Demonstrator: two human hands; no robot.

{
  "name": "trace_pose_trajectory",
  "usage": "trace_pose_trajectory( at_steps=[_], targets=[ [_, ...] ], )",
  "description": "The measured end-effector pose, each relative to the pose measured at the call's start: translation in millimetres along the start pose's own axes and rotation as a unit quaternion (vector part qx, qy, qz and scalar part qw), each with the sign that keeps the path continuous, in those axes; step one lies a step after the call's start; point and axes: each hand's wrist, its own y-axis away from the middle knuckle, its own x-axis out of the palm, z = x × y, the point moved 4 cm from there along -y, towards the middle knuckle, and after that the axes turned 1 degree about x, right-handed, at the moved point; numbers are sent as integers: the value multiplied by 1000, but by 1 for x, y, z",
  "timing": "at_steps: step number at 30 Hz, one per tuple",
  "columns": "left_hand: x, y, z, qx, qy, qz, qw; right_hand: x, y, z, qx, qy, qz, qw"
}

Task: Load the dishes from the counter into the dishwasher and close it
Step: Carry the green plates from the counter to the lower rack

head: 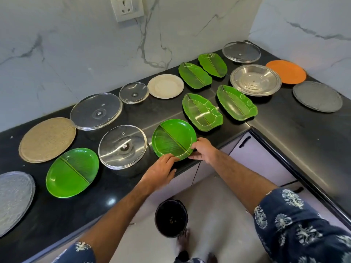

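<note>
Two hands meet at the near rim of a round green plate [173,139] that lies at the front edge of a black L-shaped counter [121,188]. The left hand [161,170] lies on the plate's near-left rim with its fingers curled over the edge; the right hand [203,149] pinches the near-right rim between thumb and fingers. The polished counter runs along a white marble-veined wall [76,44] bearing a socket plate [126,8], then turns at the far right corner toward the viewer. Spread over it: a second round green plate [72,172], four green leaf-shaped trays [202,112], clear glass lids [122,146], a cream plate [165,86], a steel plate [255,80], an orange plate [285,71], a grey plate [317,96], a tan mat [47,139] and a textured glass plate [14,198]. Below the counter edge are pale cabinet fronts [254,154] with dark handles. On the light floor [209,202] stands a dark bin [171,218], near the person's bare foot.
</note>
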Motion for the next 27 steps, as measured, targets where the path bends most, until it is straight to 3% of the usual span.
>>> trace_pose_trajectory(
  at_steps=[2,5,7,9,12,15,17,22,27],
  targets=[
    [-4,2,-1,18,13,-47,999,-10,8,-4,0,-38,6,999],
    [-12,-3,-1,-21,46,-146,988,-37,25,-12,-7,-64,16,998],
    [-15,-14,-5,-55,106,-208,971,-62,41,-20,-18,-82,18,996],
    [-13,-34,-12,-103,218,-208,948,-86,59,-29,-31,-105,23,994],
    [6,-72,-40,-142,376,-82,912,-122,88,-49,-45,-116,23,992],
    [34,-99,-88,-109,477,0,872,-163,118,-78,-52,-149,-18,987],
    [56,-110,-131,-65,495,55,865,-199,145,-104,-70,-175,-36,981],
    [128,-105,-256,77,398,253,879,-278,234,-199,-89,-124,-170,973],
    [216,-51,-389,237,250,378,859,-313,328,-344,-21,-169,-254,952]
  ],
)
